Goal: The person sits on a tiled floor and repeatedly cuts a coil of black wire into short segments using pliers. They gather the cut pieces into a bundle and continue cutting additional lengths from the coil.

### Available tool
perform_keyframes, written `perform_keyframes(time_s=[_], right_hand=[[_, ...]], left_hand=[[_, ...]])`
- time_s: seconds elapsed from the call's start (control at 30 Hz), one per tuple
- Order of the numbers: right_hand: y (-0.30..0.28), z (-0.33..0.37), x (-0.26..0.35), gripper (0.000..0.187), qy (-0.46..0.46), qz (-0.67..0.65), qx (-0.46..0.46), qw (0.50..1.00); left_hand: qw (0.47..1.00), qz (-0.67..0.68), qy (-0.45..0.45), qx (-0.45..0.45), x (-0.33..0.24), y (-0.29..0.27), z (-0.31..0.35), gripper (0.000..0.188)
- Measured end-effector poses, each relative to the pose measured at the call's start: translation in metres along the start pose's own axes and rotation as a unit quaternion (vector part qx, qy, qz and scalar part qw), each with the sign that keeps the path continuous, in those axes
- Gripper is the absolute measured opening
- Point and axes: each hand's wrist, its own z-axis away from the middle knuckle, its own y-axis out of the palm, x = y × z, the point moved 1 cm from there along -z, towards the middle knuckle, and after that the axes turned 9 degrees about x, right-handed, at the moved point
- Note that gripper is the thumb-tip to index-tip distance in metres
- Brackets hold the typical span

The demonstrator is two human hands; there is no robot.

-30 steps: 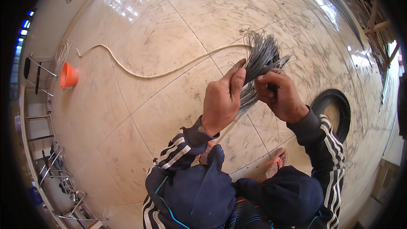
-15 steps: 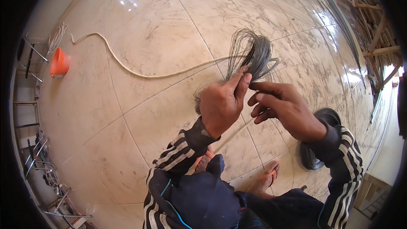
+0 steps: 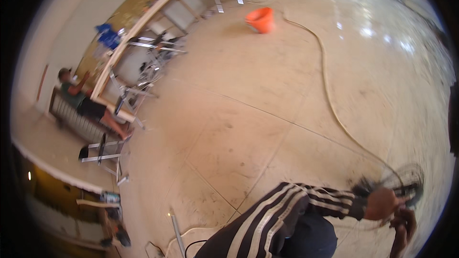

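At the lower right, my left hand [image 3: 381, 204] is closed round a bundle of thin dark wire [image 3: 414, 180], whose loose loops fan out beyond the fingers. Close against it is my right hand [image 3: 404, 224], its fingers bent near the gripped end. Blur hides whether the right fingers pinch a strand. More dark strands [image 3: 364, 185] show by my left wrist.
A pale cable [image 3: 325, 74] snakes over the tiled floor [image 3: 229, 138], running behind the wire. An orange bucket [image 3: 260, 20] stands at the far side. Along the left are a long wooden-edged table [image 3: 138, 28], metal-legged stools [image 3: 103, 155] and a seated person [image 3: 79, 98] on a bench.
The view has swung left and blurred, so my hands now appear at the lower right. The table, stools and seated person have come into sight. My left hand still holds the wire bundle.
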Motion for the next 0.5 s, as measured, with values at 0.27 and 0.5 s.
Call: perform_keyframes(time_s=[0.27,0.5], right_hand=[[-0.031,-0.043,0.006,0.024,0.024,0.177,0.123,0.976],[-0.026,-0.059,0.009,0.020,-0.189,0.442,0.111,0.870]], left_hand=[[0.988,0.071,-0.108,-0.079,0.004,0.021,-0.025,0.034],[0.994,0.068,-0.052,-0.063,0.026,0.025,-0.022,0.032]])
